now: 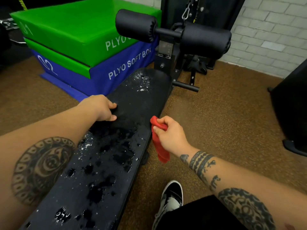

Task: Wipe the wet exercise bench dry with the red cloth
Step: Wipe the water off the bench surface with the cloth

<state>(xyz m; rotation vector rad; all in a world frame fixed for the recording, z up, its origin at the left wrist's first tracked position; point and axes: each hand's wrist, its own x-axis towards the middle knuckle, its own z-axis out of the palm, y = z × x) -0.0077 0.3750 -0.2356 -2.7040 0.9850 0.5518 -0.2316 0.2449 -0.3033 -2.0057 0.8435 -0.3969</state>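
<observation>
A long black exercise bench (136, 100) runs from the bottom left up to the centre, its pad dotted with water patches and droplets. My left hand (101, 107) rests on the bench's left side, fingers curled onto the pad surface, holding nothing. My right hand (167, 132) hovers at the bench's right edge and grips the red cloth (160, 146). The cloth is bunched in my fingers and hangs down beside the bench, off the pad.
Green and blue plyo soft boxes (93, 47) are stacked left of the bench's far end. Black foam leg rollers (204, 40) and the machine frame stand behind it. My shoe (171, 196) is on the brown floor at right. A black object (292, 103) stands at the right edge.
</observation>
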